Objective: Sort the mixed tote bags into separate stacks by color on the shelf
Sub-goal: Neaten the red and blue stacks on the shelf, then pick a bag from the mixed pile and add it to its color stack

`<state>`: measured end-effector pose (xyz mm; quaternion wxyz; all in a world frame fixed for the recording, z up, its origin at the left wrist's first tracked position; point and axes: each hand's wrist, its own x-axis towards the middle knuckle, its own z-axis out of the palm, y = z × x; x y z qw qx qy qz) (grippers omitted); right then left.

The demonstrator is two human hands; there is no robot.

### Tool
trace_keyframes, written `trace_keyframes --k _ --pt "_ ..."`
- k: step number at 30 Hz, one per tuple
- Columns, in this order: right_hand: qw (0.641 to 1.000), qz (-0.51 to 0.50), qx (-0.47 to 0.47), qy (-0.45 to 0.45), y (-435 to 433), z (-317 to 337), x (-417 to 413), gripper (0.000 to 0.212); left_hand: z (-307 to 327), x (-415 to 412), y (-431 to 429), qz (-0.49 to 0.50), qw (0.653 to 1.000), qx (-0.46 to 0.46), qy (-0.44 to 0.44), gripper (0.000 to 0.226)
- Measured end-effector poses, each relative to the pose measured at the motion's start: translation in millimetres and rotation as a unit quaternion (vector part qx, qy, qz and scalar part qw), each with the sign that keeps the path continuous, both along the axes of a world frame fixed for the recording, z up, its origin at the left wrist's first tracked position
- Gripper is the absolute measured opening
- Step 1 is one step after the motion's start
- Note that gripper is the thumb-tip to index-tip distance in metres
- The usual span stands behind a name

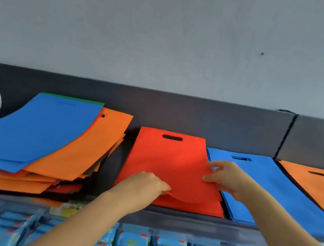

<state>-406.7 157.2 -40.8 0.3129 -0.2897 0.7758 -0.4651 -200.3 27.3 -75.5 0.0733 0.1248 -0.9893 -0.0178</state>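
Packets (136, 242) nearest, below shelf (186, 221) edge. Left hand (145, 184) curls round lifted near edge of top red bag (170, 160). Right hand (225, 177) pinches its right edge. Bag sits on red stack (187, 207), mid shelf. Blue stack (267, 189) just beside on right, orange stack (316, 189) beyond. Three colour stacks begun, all thin. Mixed pile (43, 139) far left, thick: blue on top, orange, red and dark below, green sliver at back. Judgement: most sorting left.
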Motion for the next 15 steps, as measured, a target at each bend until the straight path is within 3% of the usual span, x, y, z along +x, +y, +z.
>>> trace_keyframes --k 3,9,11,15 --pt "0.973 0.015 0.110 0.200 0 -13 4 0.056 -2 -4 3 0.022 0.999 0.022 -0.034 0.047" --pt "0.880 0.079 0.253 0.395 -13 -9 10 0.050 18 9 16 0.028 0.997 0.052 -0.055 0.044" --pt "0.860 0.091 0.242 0.439 -21 2 18 0.056 30 24 16 0.041 0.998 0.032 -0.022 0.042" --pt "0.879 0.132 0.062 0.454 -53 24 56 0.049 64 71 -1 0.096 0.989 0.017 0.115 0.039"
